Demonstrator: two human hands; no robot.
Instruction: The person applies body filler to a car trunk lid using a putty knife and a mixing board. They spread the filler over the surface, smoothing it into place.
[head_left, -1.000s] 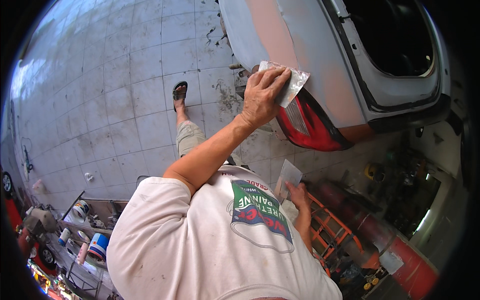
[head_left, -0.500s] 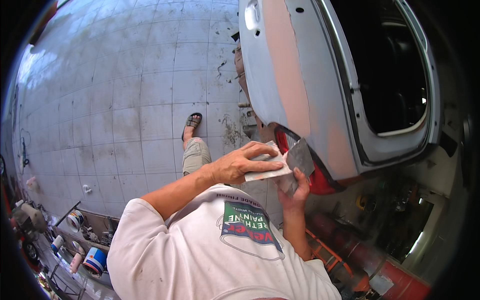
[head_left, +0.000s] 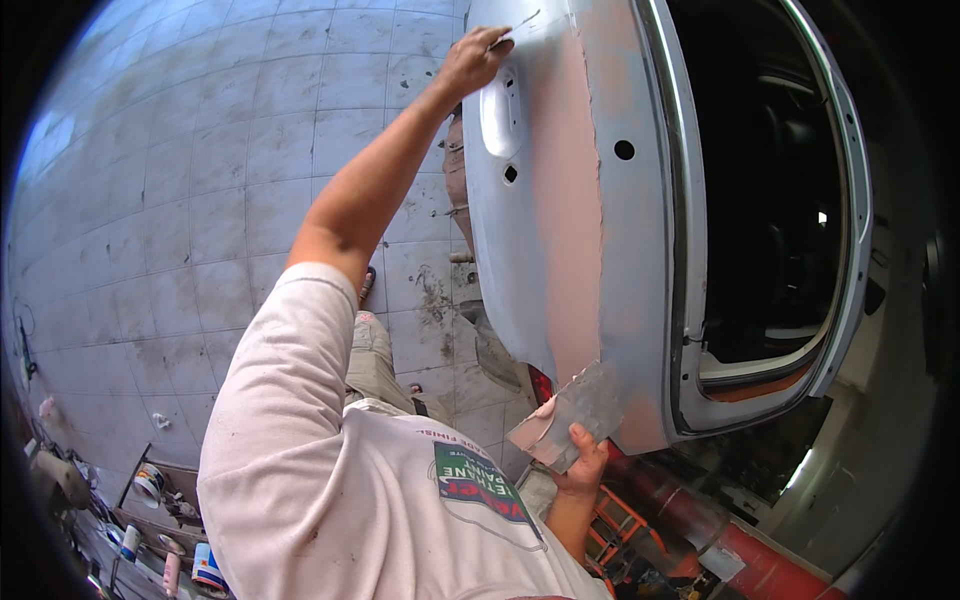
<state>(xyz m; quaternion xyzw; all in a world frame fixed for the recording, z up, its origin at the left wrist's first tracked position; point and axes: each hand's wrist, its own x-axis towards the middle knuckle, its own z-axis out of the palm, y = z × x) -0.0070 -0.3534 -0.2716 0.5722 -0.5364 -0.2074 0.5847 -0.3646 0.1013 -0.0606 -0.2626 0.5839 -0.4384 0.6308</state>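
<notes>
1. Left arm: I see it reaching far forward, nearly straight; the left hand (head_left: 475, 62) is clenched on a thin spreader (head_left: 524, 20), seen almost edge-on at the far part of the grey car panel (head_left: 640, 260). Whether its blade touches the panel, I cannot tell.
2. Right arm: I find it bent near the body; the right hand (head_left: 586, 462) grasps a metal plate (head_left: 592, 398), thumb on top, with pink putty (head_left: 537, 428) along its left side.
3. Work surface: a pink filler band (head_left: 572, 220) runs lengthwise down the panel, between the 2 hands, which stand well apart.
4. Edges and room: I note the panel's left edge beside the left forearm, tiled floor (head_left: 230, 200) spreading leftward, the window opening (head_left: 770, 220) at right, and an orange frame (head_left: 622, 520) near the right forearm.
</notes>
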